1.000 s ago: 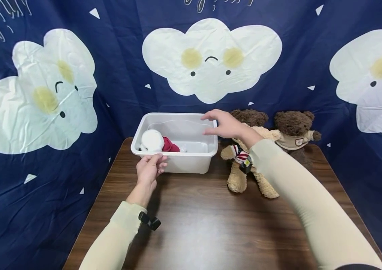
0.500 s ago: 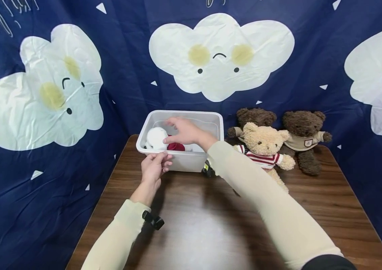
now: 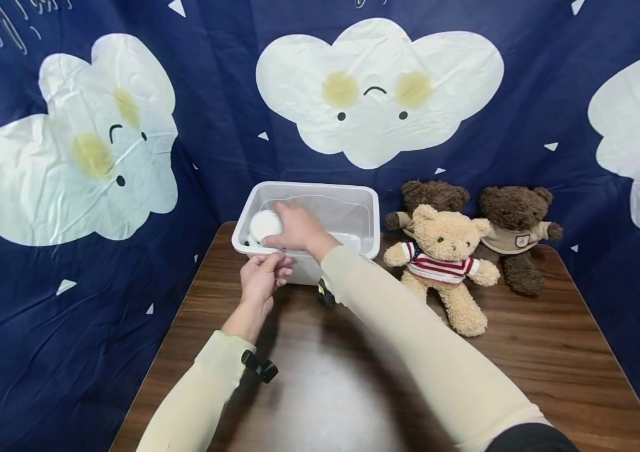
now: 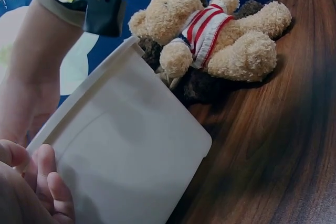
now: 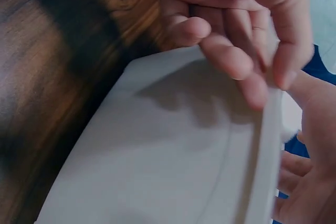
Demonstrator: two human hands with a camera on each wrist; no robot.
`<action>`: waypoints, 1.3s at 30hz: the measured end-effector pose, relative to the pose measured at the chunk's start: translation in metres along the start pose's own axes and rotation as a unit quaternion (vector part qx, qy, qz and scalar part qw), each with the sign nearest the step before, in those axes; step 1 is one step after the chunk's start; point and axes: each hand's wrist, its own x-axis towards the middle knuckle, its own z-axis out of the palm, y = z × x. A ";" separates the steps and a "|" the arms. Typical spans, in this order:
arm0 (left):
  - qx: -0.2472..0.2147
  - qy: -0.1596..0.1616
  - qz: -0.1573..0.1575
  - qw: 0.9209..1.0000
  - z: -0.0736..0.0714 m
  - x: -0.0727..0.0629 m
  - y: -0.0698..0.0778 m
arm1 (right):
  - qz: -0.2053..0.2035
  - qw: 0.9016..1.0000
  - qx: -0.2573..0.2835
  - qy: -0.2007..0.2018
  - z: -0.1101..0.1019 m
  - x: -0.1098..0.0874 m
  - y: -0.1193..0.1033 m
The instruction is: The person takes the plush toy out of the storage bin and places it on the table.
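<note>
A white plastic bin (image 3: pixel 342 191) stands at the back of the table. My left hand (image 3: pixel 260 279) pinches its near rim, thumb on top and fingers curled below; the right wrist view shows the same left hand (image 5: pixel 236 30) at that rim. Inside the bin, at its left end, is a white plush toy (image 3: pixel 265 226) with a round head. My right hand (image 3: pixel 297 227) reaches over the rim and grips the toy just behind the head, covering its red part. In the right wrist view the bin wall partly hides my right hand (image 5: pixel 315 145).
Right of the bin sits a tan teddy bear (image 3: pixel 446 238) in a striped shirt. Two brown teddy bears (image 3: pixel 514 213) sit behind it against a blue cloud-print curtain (image 3: pixel 218 125). The wooden table (image 3: pixel 320 376) extends in front.
My right hand has come left from over the bin's right end, down into the bin and onto the white plush toy. The left hand has kept its hold on the rim.
</note>
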 end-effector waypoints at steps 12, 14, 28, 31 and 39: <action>0.005 -0.002 -0.005 1.000 0.011 0.003 -0.002 | 0.037 0.999 0.027 0.011 0.002 -0.004 0.006; 0.008 0.000 -0.003 1.000 0.011 0.003 -0.001 | 0.033 0.999 0.029 0.015 0.001 -0.005 0.007; 0.007 0.005 -0.007 1.000 0.008 0.002 -0.001 | 0.003 0.993 0.090 0.073 -0.010 -0.016 0.015; 0.007 0.008 -0.011 1.000 0.006 0.002 -0.001 | -0.004 0.991 0.106 0.086 -0.017 -0.019 0.017; 0.008 0.011 -0.011 1.000 0.002 0.003 -0.003 | -0.017 0.981 0.173 0.091 -0.045 -0.029 0.028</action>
